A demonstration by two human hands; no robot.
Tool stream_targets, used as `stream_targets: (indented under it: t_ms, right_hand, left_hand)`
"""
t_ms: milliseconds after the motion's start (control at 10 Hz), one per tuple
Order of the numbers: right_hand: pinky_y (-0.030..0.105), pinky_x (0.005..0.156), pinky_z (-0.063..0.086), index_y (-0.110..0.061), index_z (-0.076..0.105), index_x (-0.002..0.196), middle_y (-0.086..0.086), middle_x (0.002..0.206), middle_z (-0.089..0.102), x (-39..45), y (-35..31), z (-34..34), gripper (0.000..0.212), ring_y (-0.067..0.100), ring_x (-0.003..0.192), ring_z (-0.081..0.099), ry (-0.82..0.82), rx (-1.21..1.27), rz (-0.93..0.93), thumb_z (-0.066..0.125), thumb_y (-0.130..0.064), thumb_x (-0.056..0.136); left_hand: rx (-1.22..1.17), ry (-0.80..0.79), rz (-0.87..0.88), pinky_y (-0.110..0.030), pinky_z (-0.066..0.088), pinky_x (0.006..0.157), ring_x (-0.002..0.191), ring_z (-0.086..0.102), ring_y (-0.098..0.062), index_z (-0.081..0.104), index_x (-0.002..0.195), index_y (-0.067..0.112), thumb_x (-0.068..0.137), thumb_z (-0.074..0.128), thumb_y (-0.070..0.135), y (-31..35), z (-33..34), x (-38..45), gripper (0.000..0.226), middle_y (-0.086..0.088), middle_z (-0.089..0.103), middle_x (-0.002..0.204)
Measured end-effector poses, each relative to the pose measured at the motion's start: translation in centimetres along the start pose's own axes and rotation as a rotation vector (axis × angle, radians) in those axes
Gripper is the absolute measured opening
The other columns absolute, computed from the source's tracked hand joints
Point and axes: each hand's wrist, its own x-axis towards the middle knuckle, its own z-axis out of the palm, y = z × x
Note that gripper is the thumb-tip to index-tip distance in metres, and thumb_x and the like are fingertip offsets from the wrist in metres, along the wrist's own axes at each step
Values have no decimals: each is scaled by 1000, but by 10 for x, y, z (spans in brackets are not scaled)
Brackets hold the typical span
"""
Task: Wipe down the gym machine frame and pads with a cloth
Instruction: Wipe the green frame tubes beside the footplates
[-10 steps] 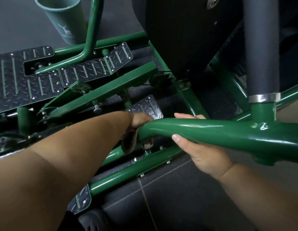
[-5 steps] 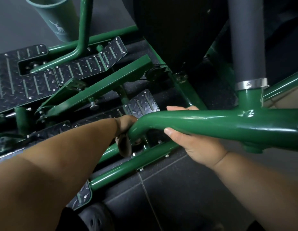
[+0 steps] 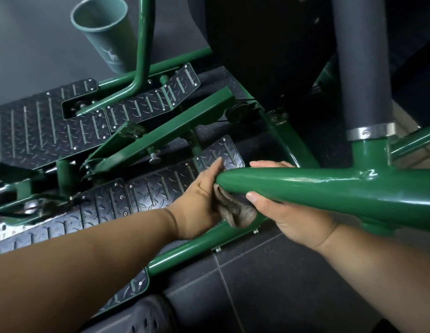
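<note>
Left hand [image 3: 199, 200] presses crumpled brown cloth [image 3: 235, 210] against glossy green tube [image 3: 317, 188].

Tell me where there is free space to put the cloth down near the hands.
Free: the dark tiled floor between the low green bar and the right forearm, and the long tread plate left of the left hand. Crowded: the curved green tube, where the right hand grips and the cloth hangs.

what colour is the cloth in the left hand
The cloth is a dull brownish grey, seen in the head view, bunched under the green tube.
</note>
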Motion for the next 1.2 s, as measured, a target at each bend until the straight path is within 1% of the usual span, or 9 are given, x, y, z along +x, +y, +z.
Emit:
stream_targets:
  t_ms: [100, 200, 300, 500, 600, 800, 900, 1100, 1200]
  right_hand:
    - [22, 121, 29, -65, 40, 125, -44, 132, 41, 0, 10, 4, 63, -4, 140, 40, -154, 32, 77, 14, -100, 81]
    - [32, 121, 34, -63, 44, 126, -41, 134, 46, -2, 11, 4, 55, -9, 137, 41, -155, 108, 53, 26, -96, 87]
    - [37, 113, 43, -52, 58, 123, -42, 128, 50, 4, -3, -4, 32, 4, 127, 55, 81, 98, -86, 55, -68, 96]
    - [45, 102, 48, -32, 62, 127, -32, 118, 54, 7, -7, -4, 40, 17, 110, 61, 254, 14, -219, 67, -50, 91]
    - [45, 105, 47, -37, 59, 124, -27, 122, 54, 6, -3, -2, 35, 19, 113, 61, 270, -4, -258, 66, -49, 93]
    - [44, 110, 44, -39, 61, 123, -34, 126, 53, 3, -3, -4, 32, 11, 118, 58, 246, -37, -212, 63, -54, 95]
    - [39, 110, 43, -42, 55, 126, -47, 123, 46, 3, -9, -7, 35, 4, 115, 53, 241, -72, -200, 64, -54, 94]
    - [29, 114, 41, -62, 53, 122, -36, 129, 55, 0, -18, -9, 33, 0, 124, 56, 183, 5, -157, 66, -46, 97]
    - [16, 113, 38, -58, 51, 129, -32, 128, 59, -3, -23, -7, 36, -3, 126, 57, 188, 53, -119, 65, -45, 99]
  left_hand:
    - [-39, 84, 34, -32, 27, 128, 154, 33, -5, -6, 163, 48, 81, 86, 16, -3, 5, 8, 127, 3, 28, 170]
    - [-7, 165, 36, -27, 36, 122, 141, 51, -10, 13, 163, 31, 77, 93, 28, 16, 0, 13, 117, 1, 48, 159]
    - [85, 271, 96, -29, 44, 115, 130, 60, -15, 26, 158, 27, 74, 94, 31, 39, -3, 15, 108, -1, 60, 148]
    - [79, 449, -15, -33, 51, 104, 117, 64, -17, 44, 145, 30, 75, 89, 27, 29, 19, 14, 84, 6, 66, 132]
    - [18, 422, -137, -28, 52, 96, 108, 65, -13, 50, 138, 32, 72, 92, 43, 7, 26, 17, 79, 9, 69, 121]
    - [434, 93, -493, -39, 45, 94, 113, 51, -24, 53, 132, 37, 66, 81, 78, -62, 27, 10, 83, 5, 69, 115]
    - [389, 76, -533, -39, 42, 93, 110, 48, -24, 54, 121, 38, 67, 78, 81, -70, 33, 13, 73, 6, 62, 101]
    - [354, -3, -535, -38, 49, 98, 105, 51, -22, 52, 115, 41, 62, 82, 77, -97, 36, 10, 71, 13, 50, 88]
    - [488, 17, -542, -38, 50, 95, 101, 52, -21, 55, 133, 31, 79, 79, 54, -128, 50, 2, 64, 9, 52, 89]
